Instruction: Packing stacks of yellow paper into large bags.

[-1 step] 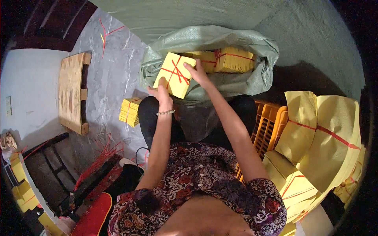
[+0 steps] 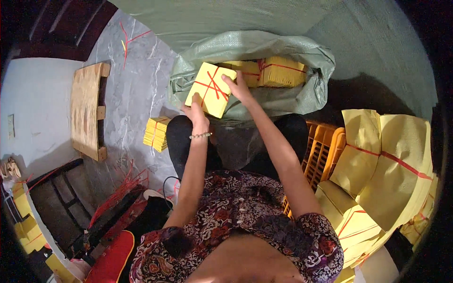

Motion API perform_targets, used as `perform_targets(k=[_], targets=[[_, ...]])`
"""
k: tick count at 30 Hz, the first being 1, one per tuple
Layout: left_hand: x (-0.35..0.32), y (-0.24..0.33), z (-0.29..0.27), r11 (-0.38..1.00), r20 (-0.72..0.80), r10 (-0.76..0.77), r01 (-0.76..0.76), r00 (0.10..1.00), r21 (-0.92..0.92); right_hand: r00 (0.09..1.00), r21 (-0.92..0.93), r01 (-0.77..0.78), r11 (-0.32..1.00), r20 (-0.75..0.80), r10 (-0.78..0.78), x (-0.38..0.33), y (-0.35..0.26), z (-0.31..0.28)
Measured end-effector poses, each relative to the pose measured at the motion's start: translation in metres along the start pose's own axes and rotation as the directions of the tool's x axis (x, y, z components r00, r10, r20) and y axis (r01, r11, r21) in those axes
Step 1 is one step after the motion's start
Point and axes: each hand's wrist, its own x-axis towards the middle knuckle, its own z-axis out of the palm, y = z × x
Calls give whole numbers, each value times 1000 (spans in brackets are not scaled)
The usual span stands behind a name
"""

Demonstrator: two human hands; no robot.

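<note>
A bundle of yellow paper (image 2: pixel 205 96), tied crosswise with red string, is held tilted over the near left part of the opening of a green woven sack (image 2: pixel 297 101). My left hand (image 2: pixel 196 113) grips its lower left side, thumb on top. At its upper right side my right hand (image 2: pixel 237 87) closes on it, thumb over the edge. The fingers beneath the bundle are mostly hidden. Inside the sack lie more tied yellow paper bundles (image 2: pixel 283 72), partly covered by the held one.
A small stack of tied yellow paper (image 2: pixel 155 133) stands on the grey marbled floor (image 2: pixel 134 89) to the left. Beyond it is a wooden pallet (image 2: pixel 87 111). Loose red strings (image 2: pixel 118 188) lie at lower left. On the right, an orange plastic crate (image 2: pixel 323 146) adjoins large yellow paper bundles (image 2: pixel 396 165).
</note>
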Motion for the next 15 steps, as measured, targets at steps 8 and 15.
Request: perform_targets(k=[8,15], targets=[[-53,43,36,348,344,522,-563,781,750,864,428,-499,753,177,472,-24,36,-21],[-66,57,118,-19,730,302,-762,613,647,691,808,-588,17,492,529,-23,49,-38]])
